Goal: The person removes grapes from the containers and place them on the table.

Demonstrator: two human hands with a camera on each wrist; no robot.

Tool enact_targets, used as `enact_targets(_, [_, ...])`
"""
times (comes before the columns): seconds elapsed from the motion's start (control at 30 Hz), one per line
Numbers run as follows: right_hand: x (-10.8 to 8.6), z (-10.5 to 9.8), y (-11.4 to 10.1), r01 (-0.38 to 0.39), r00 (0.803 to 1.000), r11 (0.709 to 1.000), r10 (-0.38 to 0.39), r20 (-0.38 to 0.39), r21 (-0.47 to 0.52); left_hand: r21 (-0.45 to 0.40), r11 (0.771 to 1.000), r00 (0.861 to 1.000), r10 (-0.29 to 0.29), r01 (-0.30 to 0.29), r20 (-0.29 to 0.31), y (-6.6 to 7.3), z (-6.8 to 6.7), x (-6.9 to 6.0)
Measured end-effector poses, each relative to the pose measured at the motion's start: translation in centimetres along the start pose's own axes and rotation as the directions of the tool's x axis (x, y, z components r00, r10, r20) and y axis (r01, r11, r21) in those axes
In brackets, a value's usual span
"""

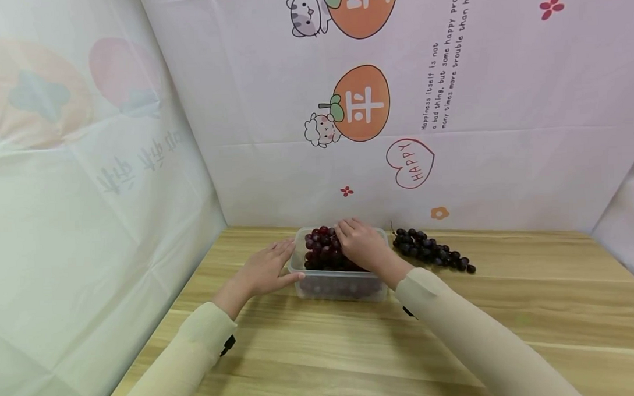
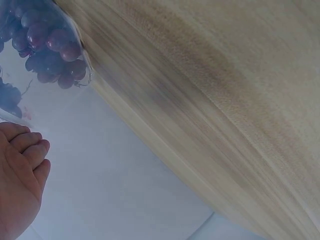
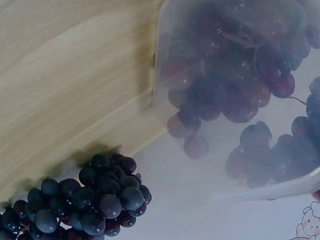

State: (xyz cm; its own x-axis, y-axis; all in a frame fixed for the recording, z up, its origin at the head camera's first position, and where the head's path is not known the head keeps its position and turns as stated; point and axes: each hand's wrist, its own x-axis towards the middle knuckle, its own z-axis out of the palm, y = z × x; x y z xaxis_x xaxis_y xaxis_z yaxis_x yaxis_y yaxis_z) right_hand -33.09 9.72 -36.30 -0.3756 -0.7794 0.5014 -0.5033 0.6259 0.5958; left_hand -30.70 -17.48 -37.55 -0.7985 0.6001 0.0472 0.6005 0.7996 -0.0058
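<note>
Left hand (image 1: pixel 269 268), fingers straight, is touching a clear rectangular plastic box (image 1: pixel 335 273); right hand (image 1: pixel 364 245), grip unclear, is covering boxed dark-red grapes (image 1: pixel 323 249); rightward, black grapes (image 1: pixel 428 251) are lying outside.

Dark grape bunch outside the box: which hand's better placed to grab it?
Likely the right hand: it's nearer the dark grape bunch; the left hand is at the opposite side of the box.

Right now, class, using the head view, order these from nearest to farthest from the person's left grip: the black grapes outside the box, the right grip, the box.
1. Box: nearest, with the left grip at its left end.
2. Right grip: over the box.
3. Black grapes: on the table, right of the box.
</note>
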Motion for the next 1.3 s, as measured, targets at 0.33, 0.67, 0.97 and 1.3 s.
enact_targets(0.33, [-0.3,-0.3,0.6,0.007,0.999,1.0,-0.008,-0.053,-0.029,-0.01,1.0,1.0,-0.001,0.001,-0.007,-0.2,0.2,0.0])
enact_targets(0.67, [-0.5,-0.8,1.0,0.018,0.997,0.999,-0.022,-0.073,-0.05,-0.009,1.0,1.0,0.005,-0.005,-0.013,-0.3,0.4,0.1])
enact_targets(0.97, [-0.4,-1.4,1.6,0.005,0.993,0.999,-0.009,-0.116,-0.034,-0.009,1.0,1.0,-0.001,0.001,-0.01,-0.3,0.4,0.2])
enact_targets(1.3, [-0.4,-1.9,2.2,0.003,0.987,0.999,-0.008,-0.161,-0.036,0.001,1.0,1.0,0.0,0.0,-0.011,-0.4,0.5,0.2])
